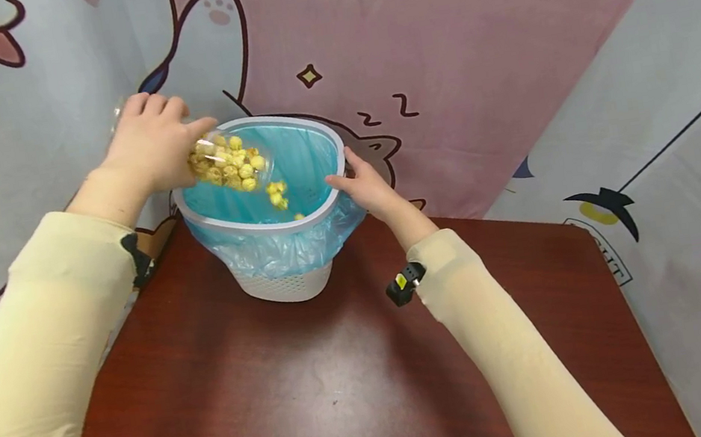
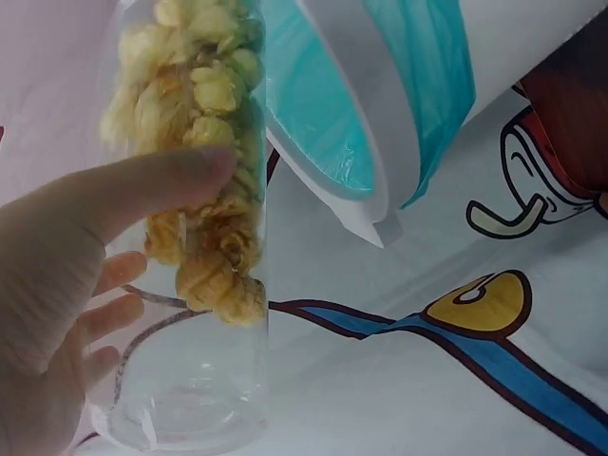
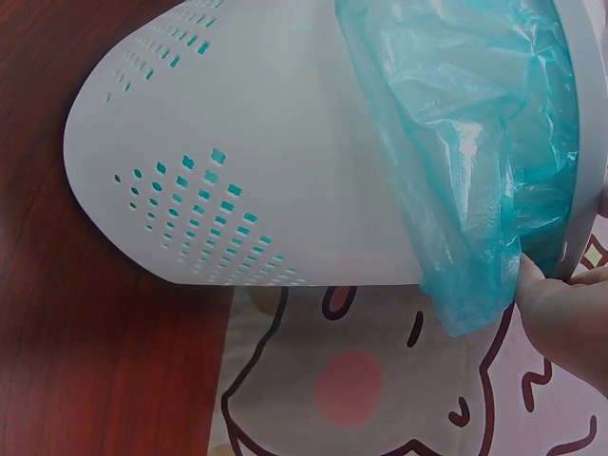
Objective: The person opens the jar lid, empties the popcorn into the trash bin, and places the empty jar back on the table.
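One jar [image 2: 220,366], one bin [image 1: 287,287], one liner [image 1: 273,249], one table [image 1: 248,400], two grips [image 1: 153,138] [image 1: 370,187].

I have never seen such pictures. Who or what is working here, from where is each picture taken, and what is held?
No machine works here, only a person's left hand and right hand, both bare. The wide picture is taken from the head, the other two from the left and right wrists. On the brown table stands a white bin, lined with a blue bag. The left hand holds a tilted clear jar, and popcorn is dropping from it into the bag. The right hand grips the bin's rim.
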### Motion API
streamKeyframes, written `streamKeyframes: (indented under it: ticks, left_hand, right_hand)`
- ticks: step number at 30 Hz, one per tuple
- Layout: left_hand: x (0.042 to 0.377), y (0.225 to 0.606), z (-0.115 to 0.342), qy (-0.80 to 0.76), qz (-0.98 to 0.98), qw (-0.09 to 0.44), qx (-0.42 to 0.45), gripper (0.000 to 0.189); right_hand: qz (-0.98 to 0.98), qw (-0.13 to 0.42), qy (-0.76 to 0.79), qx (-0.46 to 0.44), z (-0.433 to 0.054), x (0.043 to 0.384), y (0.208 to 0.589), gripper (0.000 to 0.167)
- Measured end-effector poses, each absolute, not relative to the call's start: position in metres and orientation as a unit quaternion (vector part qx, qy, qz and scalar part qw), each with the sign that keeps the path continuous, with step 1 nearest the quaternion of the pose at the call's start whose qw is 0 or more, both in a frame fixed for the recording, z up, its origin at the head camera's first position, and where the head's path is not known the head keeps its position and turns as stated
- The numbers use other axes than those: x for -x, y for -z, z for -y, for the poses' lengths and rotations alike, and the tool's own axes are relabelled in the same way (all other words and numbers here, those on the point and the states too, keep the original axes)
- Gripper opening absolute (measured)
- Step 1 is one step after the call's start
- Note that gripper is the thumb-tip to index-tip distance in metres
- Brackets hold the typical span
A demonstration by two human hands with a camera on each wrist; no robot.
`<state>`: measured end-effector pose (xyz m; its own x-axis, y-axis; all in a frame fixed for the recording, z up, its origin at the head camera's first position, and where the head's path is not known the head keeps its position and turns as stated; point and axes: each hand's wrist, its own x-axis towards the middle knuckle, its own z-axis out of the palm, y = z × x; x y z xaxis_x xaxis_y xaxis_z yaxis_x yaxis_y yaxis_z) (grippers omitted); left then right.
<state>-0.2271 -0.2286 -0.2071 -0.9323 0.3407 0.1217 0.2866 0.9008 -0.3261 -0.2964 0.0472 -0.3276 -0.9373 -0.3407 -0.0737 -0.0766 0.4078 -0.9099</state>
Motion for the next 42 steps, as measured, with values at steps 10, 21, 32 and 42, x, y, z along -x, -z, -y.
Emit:
streamKeyframes:
  ticks: [10,21,32,42]
  left_hand:
    - [0.226,0.208,0.221,-0.224,0.950,0.122,0.179,0.065]
    - [0.229,0.217,0.223,-0.255,0.932,0.158,0.203,0.052]
    - [0.229,0.218,0.225,-0.251,0.933,0.161,0.199,0.053]
    - [0.226,0.216,0.227,-0.230,0.946,0.148,0.177,0.059]
  right_hand:
    - [-0.831,0.127,0.528,0.121,-0.047,0.297,0.327,0.077]
    - [-0.831,0.124,0.528,0.122,-0.048,0.299,0.326,0.077]
    - [-0.833,0.129,0.523,0.121,-0.048,0.299,0.327,0.077]
    - [-0.827,0.135,0.533,0.121,-0.049,0.300,0.326,0.077]
